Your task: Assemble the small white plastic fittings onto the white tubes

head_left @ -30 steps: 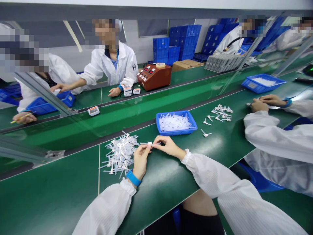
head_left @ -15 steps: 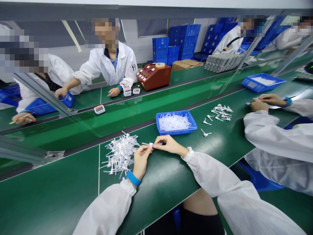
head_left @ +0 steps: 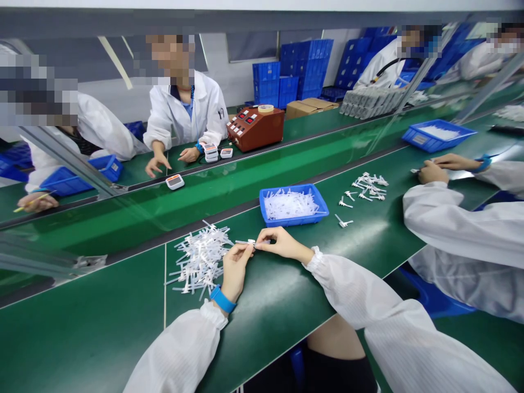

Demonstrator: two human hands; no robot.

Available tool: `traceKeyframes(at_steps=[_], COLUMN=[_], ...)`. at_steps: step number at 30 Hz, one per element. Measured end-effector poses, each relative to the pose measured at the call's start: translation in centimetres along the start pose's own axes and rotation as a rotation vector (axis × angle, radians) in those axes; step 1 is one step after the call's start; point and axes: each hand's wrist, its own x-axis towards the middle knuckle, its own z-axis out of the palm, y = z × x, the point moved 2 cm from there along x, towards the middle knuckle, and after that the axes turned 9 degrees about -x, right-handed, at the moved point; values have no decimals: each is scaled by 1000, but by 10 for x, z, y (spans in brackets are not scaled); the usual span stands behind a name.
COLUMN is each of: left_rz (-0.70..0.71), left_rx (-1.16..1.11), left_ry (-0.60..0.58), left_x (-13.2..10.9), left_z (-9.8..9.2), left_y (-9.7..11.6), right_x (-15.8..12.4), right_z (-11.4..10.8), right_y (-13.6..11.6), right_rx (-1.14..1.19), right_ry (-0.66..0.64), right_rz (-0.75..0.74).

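Observation:
My left hand (head_left: 236,267) is closed in a pinch on a small white plastic fitting (head_left: 251,241) with a thin clear tube sticking out. My right hand (head_left: 283,243) meets it fingertip to fingertip and pinches a short translucent tube (head_left: 267,242) at the fitting's right side. How far the tube goes in is hidden by the fingers. Left of my hands lies a heap of white fittings with tubes (head_left: 202,254). Behind my right hand stands a blue tray (head_left: 293,220) full of loose translucent tubes.
Several white fittings (head_left: 370,185) lie scattered to the right, near a co-worker's hands (head_left: 434,170). Another blue tray (head_left: 438,143) stands farther right. Across the green conveyor belt (head_left: 245,168), a co-worker's hand (head_left: 158,162) is near a small white device (head_left: 174,182) by a red-brown control box (head_left: 257,130).
My hands keep their pinch with hardly any shift. Across the belt, the co-worker's hand has left the blue bin and moved right, and the small white device sits slightly farther right.

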Motion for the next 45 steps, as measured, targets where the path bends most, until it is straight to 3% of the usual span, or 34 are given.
traceKeyframes(at_steps=[17, 45], left_rz=[57, 24], left_rx=[54, 70], left_ry=[-45, -57], left_x=[-1, -1], left_z=[1, 0], left_y=[3, 2], right_x=[-2, -3], right_z=[6, 1], right_y=[0, 0], right_rx=[11, -7], right_ry=[14, 23], right_rz=[-6, -21])
